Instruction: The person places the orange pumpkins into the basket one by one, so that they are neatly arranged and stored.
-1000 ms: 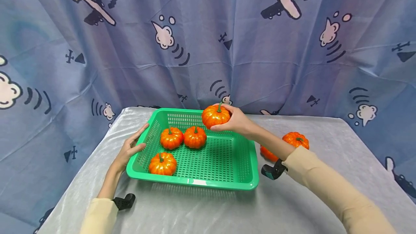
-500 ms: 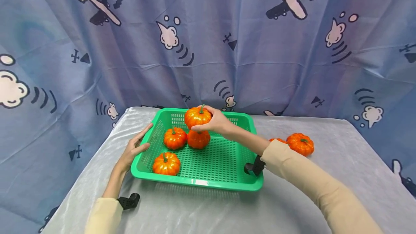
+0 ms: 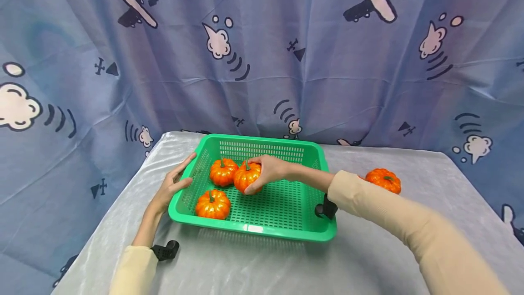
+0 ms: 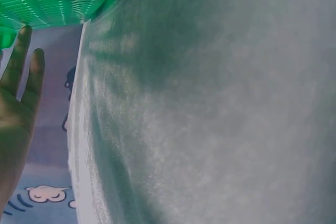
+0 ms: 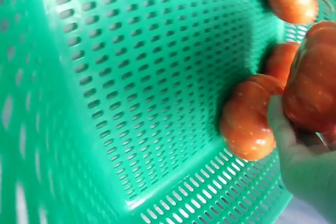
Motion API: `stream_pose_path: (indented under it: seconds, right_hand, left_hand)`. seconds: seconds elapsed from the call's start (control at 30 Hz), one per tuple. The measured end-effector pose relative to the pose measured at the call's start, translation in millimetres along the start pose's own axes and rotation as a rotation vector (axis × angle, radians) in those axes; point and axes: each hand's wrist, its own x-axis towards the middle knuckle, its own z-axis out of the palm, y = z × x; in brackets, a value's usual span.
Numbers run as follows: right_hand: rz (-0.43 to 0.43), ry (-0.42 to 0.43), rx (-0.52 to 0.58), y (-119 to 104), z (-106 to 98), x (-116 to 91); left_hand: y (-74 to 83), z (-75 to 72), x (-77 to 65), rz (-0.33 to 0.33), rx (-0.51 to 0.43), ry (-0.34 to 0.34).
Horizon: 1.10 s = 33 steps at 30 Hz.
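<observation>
My right hand [image 3: 270,171] grips a small orange pumpkin [image 3: 244,177] with a green stem, low inside a green plastic basket [image 3: 286,236]. In the head view the held pumpkin covers another one, which shows beneath as a pumpkin [image 5: 248,121] in the right wrist view. Beside it to the left sits a pumpkin [image 3: 223,172], and a further pumpkin [image 3: 213,204] lies in the near left corner. My left hand [image 3: 167,190] rests against the basket's left rim, fingers extended; the left wrist view catches only part of it.
Right of the basket, a pumpkin [image 3: 384,180] lies on the grey-white cloth [image 3: 245,267]; a sliver of another shows behind my right sleeve [image 3: 376,204]. A blue curtain [image 3: 262,58] with airplane prints hangs behind the table.
My right hand has carried the pumpkin leftward from above the basket's back rim, then lowered it into the basket. The left hand stays at the rim; the whole head view shifts slightly.
</observation>
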Motion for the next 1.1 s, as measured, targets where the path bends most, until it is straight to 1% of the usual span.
stream_pose_path:
  seconds: [0.13,0.3,0.5,0.67,0.8,0.97,1.03,1.1]
  right_hand:
    - [0.013,-0.061,-0.136,-8.0,0.8,2.9]
    - [0.037,-0.125,-0.263,-12.2,1.0,3.0]
    - [0.058,-0.217,-0.301,-10.3,8.6,3.4]
    - [0.094,-0.286,-0.303,-7.3,15.9,2.8]
    - [0.107,-0.304,-0.303,-5.4,19.2,2.6]
    - [0.074,-0.298,-0.354,-2.8,22.1,4.9]
    - [0.062,-0.302,-0.354,-1.5,23.1,5.5]
    - [0.067,-0.313,-0.330,-0.2,23.9,5.3]
  left_hand:
    - [0.1,0.6,0.4,-0.005,0.018,0.009]
    - [-1.1,0.1,1.7,0.002,0.025,0.008]
    - [-2.2,-3.1,2.0,-0.004,0.034,0.020]
    - [-2.9,-2.6,1.6,-0.002,0.015,0.008]
    - [-2.9,-1.7,2.2,0.013,0.007,0.000]
    - [-4.3,-2.8,3.2,0.022,0.006,0.006]
    - [-4.8,-3.1,3.1,0.021,-0.002,0.008]
    - [-5.4,-3.4,2.6,0.017,-0.002,0.008]
